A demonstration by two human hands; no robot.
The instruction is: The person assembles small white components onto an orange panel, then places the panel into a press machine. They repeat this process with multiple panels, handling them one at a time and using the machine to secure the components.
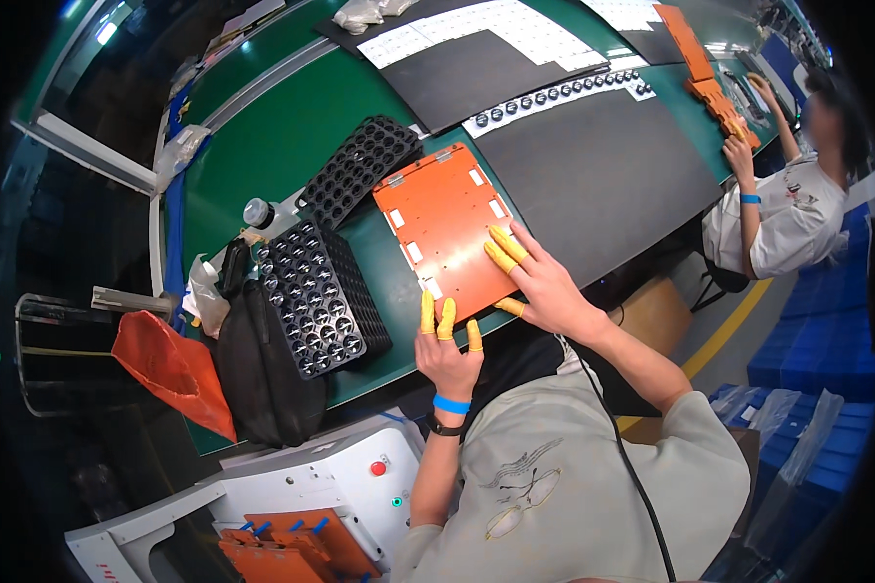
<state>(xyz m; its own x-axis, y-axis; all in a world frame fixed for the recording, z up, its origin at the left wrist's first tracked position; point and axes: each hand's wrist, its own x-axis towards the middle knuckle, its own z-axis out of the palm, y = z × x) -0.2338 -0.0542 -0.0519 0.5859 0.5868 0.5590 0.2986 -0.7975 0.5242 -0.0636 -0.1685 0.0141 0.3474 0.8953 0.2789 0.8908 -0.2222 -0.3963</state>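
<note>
While the green bench (292, 136) stretched away under everything, the biggest things on it were two dark mats (603, 165) with a strip of small round black parts (554, 94) lying between them, and white sheets (496, 24) at the far end. Next in size came an orange plate (447, 228) with small white rectangular cut-outs, lying flat on the bench near its front edge, tilted at an angle to that edge. Just left of the plate sat two black trays: one tray (321, 296) filled with small round parts near the front, and an emptier tray (360, 167) behind it, touching the plate's far corner. A black bag (262, 369) leaned at the bench's left front, with an orange cloth (170, 369) beside it. At the far right another person (787, 214) in a pale shirt worked on a row of orange pieces (705, 73). The right hand (540, 282) lay open and flat, its yellow-capped fingertips (504, 248) pressing on the plate's near right part. The left hand (447, 350) was loosely curled, gripping nothing, its yellow-capped fingertips (445, 319) touching the plate's front edge. A blue band (450, 403) and a dark one circled the left wrist.
</note>
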